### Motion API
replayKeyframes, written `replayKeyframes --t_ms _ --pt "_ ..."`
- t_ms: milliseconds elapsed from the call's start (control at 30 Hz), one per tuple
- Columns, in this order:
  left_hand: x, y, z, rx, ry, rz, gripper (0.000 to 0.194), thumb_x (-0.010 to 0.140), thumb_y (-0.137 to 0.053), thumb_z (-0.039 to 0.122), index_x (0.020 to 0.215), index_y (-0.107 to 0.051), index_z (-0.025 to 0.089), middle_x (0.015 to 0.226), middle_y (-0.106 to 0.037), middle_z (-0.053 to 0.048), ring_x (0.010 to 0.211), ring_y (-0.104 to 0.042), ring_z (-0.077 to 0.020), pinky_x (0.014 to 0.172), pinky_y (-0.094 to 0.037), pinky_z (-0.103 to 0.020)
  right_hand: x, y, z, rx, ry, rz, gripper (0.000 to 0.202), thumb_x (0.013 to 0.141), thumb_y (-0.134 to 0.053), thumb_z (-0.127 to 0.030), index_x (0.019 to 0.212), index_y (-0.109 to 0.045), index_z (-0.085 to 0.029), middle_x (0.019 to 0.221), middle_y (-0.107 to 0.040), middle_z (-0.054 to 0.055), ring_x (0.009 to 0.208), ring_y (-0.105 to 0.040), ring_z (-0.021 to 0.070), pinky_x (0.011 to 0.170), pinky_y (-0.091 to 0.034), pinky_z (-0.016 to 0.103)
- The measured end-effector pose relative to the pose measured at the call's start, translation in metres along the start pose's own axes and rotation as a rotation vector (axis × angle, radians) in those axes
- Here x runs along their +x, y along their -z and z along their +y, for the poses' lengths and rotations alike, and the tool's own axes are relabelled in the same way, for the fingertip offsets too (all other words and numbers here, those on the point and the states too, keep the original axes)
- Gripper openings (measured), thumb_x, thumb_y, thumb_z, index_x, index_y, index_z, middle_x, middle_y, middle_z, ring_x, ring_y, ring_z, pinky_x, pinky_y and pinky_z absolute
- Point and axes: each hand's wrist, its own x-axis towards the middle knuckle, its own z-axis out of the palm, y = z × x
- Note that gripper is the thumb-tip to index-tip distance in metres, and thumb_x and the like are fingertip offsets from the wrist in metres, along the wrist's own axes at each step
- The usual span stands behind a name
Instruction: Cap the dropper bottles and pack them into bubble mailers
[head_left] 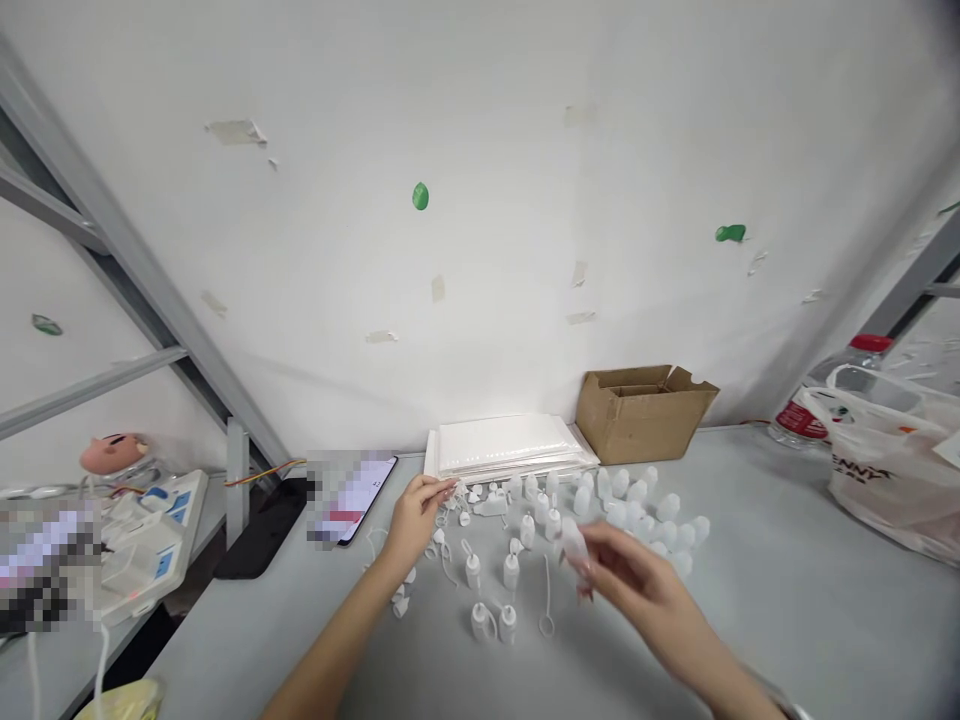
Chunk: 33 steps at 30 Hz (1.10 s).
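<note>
My right hand [634, 575] pinches a small translucent white bottle [574, 540] between thumb and fingers, above the grey table. My left hand [418, 512] reaches to a pile of small white caps with loop straps [466, 505]. Its fingertips are pressed together at the pile, and what they hold, if anything, is hidden. In front of the hands stand several small capped bottles [473, 572], some with loops. A single strap with a ring end [547, 625] lies flat beside them. Several uncapped translucent bottles [667, 507] cluster behind my right hand.
White flat packs [506, 445] lie against the wall, next to an open cardboard box [645, 415]. A lit phone [364, 500] and a black phone [262, 535] are at left. A plastic bag [892, 480] and a red-capped bottle [806, 415] stand at right.
</note>
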Motion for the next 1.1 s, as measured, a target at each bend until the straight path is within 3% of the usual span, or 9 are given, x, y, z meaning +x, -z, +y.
replayKeyframes --t_ms 133,233,367,633,900,1100 --pt "-0.002 -0.002 -0.003 -0.075 0.013 -0.003 0.023 0.070 -0.061 0.036 0.085 -0.072 0.022 0.083 -0.059 -0.002 0.082 -0.062 -0.0183 0.079 -0.052 -0.036 -0.038 -0.022 0.013 0.012 0.088 0.102 0.017 0.083 -0.054 -0.039 0.090 -0.064 -0.027 0.072 -0.058 0.002 0.059 -0.059 0.0162 0.056 -0.052 0.026" --pt "-0.003 -0.002 -0.008 -0.136 0.025 0.012 0.029 0.066 -0.065 0.040 0.086 -0.071 0.021 0.087 -0.058 -0.003 0.085 -0.063 -0.0192 0.081 -0.053 -0.038 -0.045 -0.036 0.028 -0.106 0.151 0.154 0.014 0.083 -0.055 -0.036 0.090 -0.064 -0.028 0.069 -0.058 0.001 0.060 -0.058 0.0165 0.059 -0.052 0.026" --pt "-0.005 -0.001 -0.013 -0.188 0.038 0.038 0.035 0.062 -0.068 0.044 0.086 -0.070 0.018 0.093 -0.059 -0.005 0.086 -0.064 -0.0202 0.082 -0.054 -0.038 -0.038 -0.045 0.033 -0.248 0.229 0.100 0.014 0.085 -0.053 -0.033 0.095 -0.062 -0.028 0.075 -0.061 0.003 0.065 -0.058 0.0170 0.064 -0.052 0.027" --pt "-0.010 0.001 -0.013 -0.123 0.037 0.087 0.023 0.059 -0.071 0.042 0.067 -0.072 0.020 0.087 -0.066 -0.006 0.088 -0.064 -0.0224 0.081 -0.053 -0.040 -0.027 -0.054 0.031 -0.334 0.364 -0.048 0.017 0.086 -0.050 -0.027 0.102 -0.058 -0.026 0.077 -0.062 0.003 0.066 -0.061 0.0158 0.062 -0.053 0.024" --pt "-0.010 0.009 -0.001 -0.083 0.074 0.105 0.018 0.063 -0.070 0.039 0.066 -0.073 0.022 0.100 -0.068 -0.007 0.096 -0.062 -0.0236 0.087 -0.048 -0.038 -0.028 -0.052 0.022 -0.368 0.285 -0.093 0.016 0.087 -0.050 -0.026 0.100 -0.058 -0.024 0.078 -0.061 0.003 0.071 -0.061 0.0173 0.067 -0.053 0.026" --pt "-0.009 0.011 0.001 -0.161 0.133 0.209 0.031 0.066 -0.066 0.048 0.070 -0.067 0.017 0.086 -0.071 -0.007 0.089 -0.064 -0.0229 0.081 -0.049 -0.036 -0.030 -0.052 0.026 -0.353 0.201 -0.082 0.018 0.087 -0.049 -0.028 0.102 -0.058 -0.024 0.080 -0.063 0.003 0.071 -0.061 0.0162 0.059 -0.051 0.022"
